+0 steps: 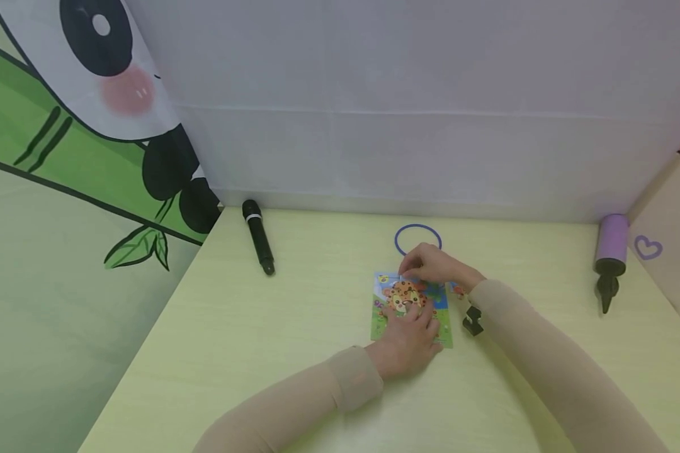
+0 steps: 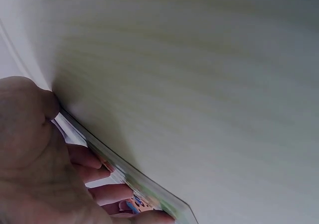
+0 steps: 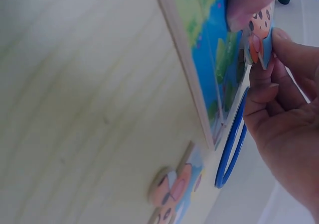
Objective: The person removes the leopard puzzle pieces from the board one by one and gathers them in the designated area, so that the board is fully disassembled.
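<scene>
So the puzzle board [image 1: 412,308] sits flat near the middle of the pale yellow bench [image 1: 294,327], with loads of open room on its left and toward the near edge. Tighter on the other sides: a blue ring [image 1: 417,240] lies just behind it, a small black clip [image 1: 473,320] just off its right edge, and a loose puzzle piece [image 3: 174,191] on the bench next to that edge too. The left hand [image 1: 410,343] comes in from the near side and lies flat over the lower half of the board, fingers fairly straight, pressing it down rather than grabbing anything. The right hand [image 1: 433,265] reaches in from the right with the wrist angled across the top edge, and its grip is closed to a pinch: thumb and fingertips [image 3: 259,79] hold a small piece [image 3: 261,35] with spots on it right at the board's top edge. Further out, a black microphone [image 1: 258,236] lies well to the left by the back wall, and a purple pump [image 1: 610,255] stands near the right edge.
</scene>
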`<state>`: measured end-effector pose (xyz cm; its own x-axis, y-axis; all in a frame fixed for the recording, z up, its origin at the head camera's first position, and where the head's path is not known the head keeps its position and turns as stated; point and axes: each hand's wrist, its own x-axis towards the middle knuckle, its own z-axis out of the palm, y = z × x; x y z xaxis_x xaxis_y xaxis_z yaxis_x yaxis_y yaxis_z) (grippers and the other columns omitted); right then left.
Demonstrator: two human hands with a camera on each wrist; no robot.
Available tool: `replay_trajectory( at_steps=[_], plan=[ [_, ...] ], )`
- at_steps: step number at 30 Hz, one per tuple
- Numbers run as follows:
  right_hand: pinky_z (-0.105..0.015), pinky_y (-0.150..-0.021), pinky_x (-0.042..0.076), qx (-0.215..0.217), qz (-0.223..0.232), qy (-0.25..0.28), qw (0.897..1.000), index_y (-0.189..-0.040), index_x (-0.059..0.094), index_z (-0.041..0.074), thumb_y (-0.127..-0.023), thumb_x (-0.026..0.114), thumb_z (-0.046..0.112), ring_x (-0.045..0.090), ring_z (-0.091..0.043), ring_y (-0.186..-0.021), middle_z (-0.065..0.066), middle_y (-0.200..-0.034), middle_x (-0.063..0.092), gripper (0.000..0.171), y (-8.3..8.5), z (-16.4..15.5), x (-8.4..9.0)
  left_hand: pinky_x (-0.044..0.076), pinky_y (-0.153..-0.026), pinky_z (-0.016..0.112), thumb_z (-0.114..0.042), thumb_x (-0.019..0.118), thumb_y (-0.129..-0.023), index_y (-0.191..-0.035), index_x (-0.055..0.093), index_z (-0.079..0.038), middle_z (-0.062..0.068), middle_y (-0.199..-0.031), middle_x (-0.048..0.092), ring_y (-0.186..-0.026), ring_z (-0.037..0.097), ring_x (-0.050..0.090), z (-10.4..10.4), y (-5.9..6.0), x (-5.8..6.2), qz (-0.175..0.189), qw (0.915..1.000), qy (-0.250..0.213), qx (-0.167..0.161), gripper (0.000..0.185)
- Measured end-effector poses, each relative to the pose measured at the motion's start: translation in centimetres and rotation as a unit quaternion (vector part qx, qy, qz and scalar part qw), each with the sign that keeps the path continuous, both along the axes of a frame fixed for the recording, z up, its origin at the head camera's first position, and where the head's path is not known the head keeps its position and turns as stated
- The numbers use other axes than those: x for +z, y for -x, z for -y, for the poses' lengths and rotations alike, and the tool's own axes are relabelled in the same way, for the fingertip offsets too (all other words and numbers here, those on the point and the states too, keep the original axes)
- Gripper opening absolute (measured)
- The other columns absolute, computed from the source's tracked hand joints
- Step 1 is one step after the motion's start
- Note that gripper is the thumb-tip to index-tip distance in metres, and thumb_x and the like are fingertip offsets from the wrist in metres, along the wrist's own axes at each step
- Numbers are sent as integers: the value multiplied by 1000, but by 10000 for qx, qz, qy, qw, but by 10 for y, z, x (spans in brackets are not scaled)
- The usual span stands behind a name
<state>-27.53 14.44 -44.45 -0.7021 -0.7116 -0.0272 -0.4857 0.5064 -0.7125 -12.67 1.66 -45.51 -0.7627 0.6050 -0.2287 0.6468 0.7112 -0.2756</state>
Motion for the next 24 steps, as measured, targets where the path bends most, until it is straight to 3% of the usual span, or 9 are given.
replay_trajectory(
  at_steps=[13,19,24],
  plan=[
    [-30,-65,51,-52,-152,-253,9996,-89,74,7,-89,67,5,63,-16,-70,3,-81,69,7,-4,2,9,42,-83,65,-56,21,-100,-141,38,-23,4,-156,18,-132,32,29,-1,0,0,-40,9999,155,11,55],
    [-29,-53,48,-258,93,-278,9992,-90,73,6,-92,64,6,59,-21,-56,0,-75,67,9,-6,1,6,41,-83,65,-56,21,-100,-142,38,-23,4,-156,18,-132,31,28,-2,1,0,45,10000,73,26,55],
    [-29,-52,48,-432,232,-247,9985,-91,73,5,-92,64,6,58,-23,-55,-1,-74,67,9,-6,3,4,41,-83,65,-56,22,-100,-141,39,-23,4,-156,18,-132,31,28,-2,1,0,56,10000,29,42,55]
  ],
)
